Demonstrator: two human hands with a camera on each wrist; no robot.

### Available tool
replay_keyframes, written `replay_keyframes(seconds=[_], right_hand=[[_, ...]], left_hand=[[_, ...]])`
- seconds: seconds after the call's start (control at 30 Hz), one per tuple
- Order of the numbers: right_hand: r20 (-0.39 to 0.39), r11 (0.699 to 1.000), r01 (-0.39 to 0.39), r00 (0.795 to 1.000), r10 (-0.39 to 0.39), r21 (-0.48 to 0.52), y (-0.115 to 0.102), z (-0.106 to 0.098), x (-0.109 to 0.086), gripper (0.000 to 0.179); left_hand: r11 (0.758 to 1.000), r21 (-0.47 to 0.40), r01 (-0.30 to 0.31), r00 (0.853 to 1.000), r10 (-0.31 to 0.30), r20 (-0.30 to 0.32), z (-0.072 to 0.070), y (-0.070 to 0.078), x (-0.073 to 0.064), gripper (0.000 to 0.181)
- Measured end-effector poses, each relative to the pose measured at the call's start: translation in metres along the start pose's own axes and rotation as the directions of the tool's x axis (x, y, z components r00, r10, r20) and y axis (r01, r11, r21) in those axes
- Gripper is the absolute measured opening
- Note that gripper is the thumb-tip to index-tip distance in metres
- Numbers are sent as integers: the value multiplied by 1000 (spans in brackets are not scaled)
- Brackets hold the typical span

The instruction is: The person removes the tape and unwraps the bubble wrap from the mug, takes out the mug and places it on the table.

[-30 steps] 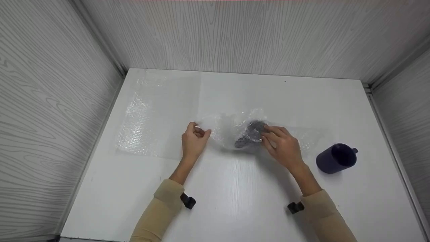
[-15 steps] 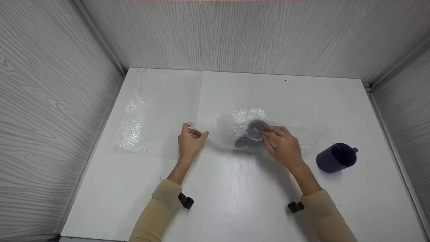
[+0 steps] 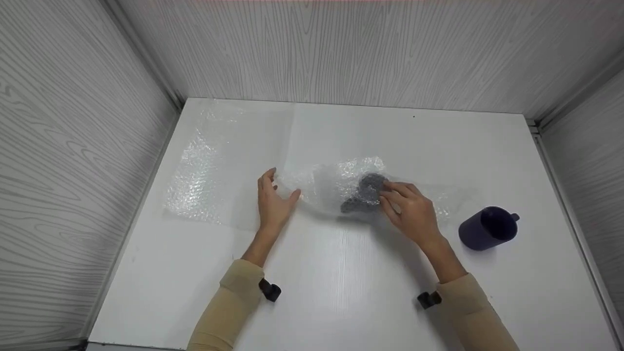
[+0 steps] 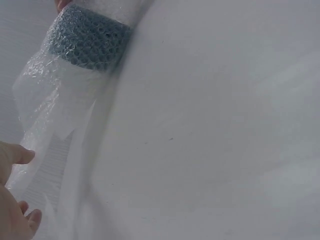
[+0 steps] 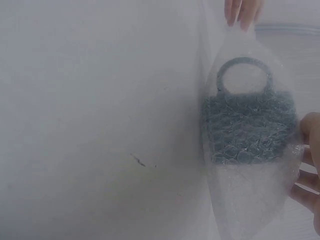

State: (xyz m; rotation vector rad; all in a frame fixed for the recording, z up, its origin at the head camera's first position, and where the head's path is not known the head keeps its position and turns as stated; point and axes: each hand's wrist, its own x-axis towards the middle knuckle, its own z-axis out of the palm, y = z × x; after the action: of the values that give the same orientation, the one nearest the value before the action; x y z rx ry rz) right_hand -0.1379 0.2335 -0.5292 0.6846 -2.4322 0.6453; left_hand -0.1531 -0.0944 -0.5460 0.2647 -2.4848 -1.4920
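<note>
A blue mug (image 5: 250,127) lies inside bubble wrap (image 3: 351,170), its looped handle showing through the film in the right wrist view. My right hand (image 3: 409,209) holds the wrapped mug at its right end, fingertips and thumb pressed on the film. At the left end of the wrap is my left hand (image 3: 275,202), thumb and fingers spread apart beside the loose film. In the left wrist view a gap shows between the left thumb (image 4: 22,154) and the fingers, with clear film just past them.
A dark blue mug (image 3: 475,231) stands unwrapped at the right of the white table (image 3: 341,302). A flat bubble wrap sheet (image 3: 195,180) lies at the left. More film (image 3: 443,202) extends behind the right hand. Grained panels (image 3: 341,53) rise at the back and sides.
My left hand has shifted slightly left, and its fingers have spread from a pinch at the wrap's end. The film looks smoother over the mug. My right hand has stayed in place.
</note>
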Motion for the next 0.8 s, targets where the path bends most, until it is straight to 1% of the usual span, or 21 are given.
replay_keyframes(seconds=[0.1,0.2,0.3,0.4,0.5,0.57,0.7,0.8], right_hand=[[6,1000,0,1000,0,-7,0,0,0,16],[11,1000,-5,1000,5,-4,0,0,1,16],[16,1000,-7,1000,7,0,0,0,1,17],[18,1000,-9,1000,9,2,0,-1,2,17],[29,1000,-14,999,14,-2,-1,-2,2,16],[36,1000,-17,999,17,-2,-1,-2,2,16],[42,1000,-16,999,16,-6,-1,-2,2,16],[44,1000,-15,999,15,-12,-1,-2,2,16]], left_hand=[[991,76,-108,994,109,-18,-2,8,0,80],[965,154,-213,975,220,-28,-3,21,1,74],[934,190,-301,952,306,2,-2,35,3,65],[905,196,-378,926,372,65,3,49,4,58],[878,197,-436,900,419,123,11,58,7,54],[864,199,-463,885,439,155,17,64,8,53],[843,208,-496,863,454,219,30,73,10,52],[832,213,-513,850,457,263,39,79,12,53]])
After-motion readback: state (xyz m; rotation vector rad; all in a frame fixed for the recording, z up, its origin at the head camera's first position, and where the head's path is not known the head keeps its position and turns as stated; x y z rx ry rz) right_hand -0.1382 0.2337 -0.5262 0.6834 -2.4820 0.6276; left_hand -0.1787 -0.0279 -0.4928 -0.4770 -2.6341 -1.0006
